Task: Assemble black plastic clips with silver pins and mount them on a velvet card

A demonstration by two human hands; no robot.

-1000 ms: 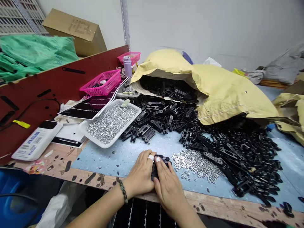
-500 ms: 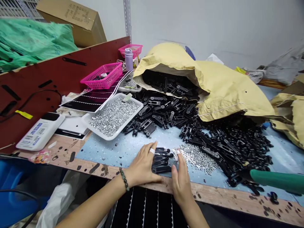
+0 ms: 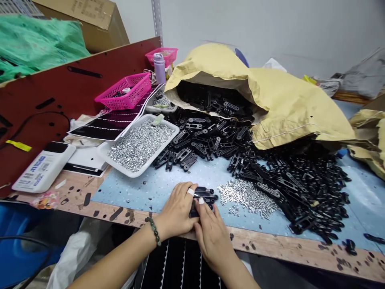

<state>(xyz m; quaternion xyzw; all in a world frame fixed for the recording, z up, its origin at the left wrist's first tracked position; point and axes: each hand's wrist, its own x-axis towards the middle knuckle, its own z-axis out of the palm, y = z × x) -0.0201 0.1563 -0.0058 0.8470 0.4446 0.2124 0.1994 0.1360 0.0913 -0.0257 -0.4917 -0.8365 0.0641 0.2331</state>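
A small row of black plastic arms [image 3: 204, 192] lies side by side near the table's front edge. My left hand [image 3: 179, 208], with a white band on one finger and a beaded bracelet at the wrist, is curled around their left end. From the right, my right hand [image 3: 212, 233] presses on the nearer pieces, its fingers together and a white band on one fingertip. The two hands meet at the front, and part of the row is hidden beneath them. Just right of the row is a scatter of small silver rivets and nuts [image 3: 246, 196].
A large heap of black plastic parts [image 3: 297, 180] spills from yellow sacks [image 3: 288, 100]. Left stand a white tray of silver nuts [image 3: 177, 132], a pink basket [image 3: 132, 98], a white scale [image 3: 42, 170] and a purple bottle [image 3: 159, 68]. A red board [image 3: 75, 88] borders the left.
My right hand has moved left onto the black arms and now meets my left hand. A green shape at the right edge has gone from view. The view has shifted slightly.
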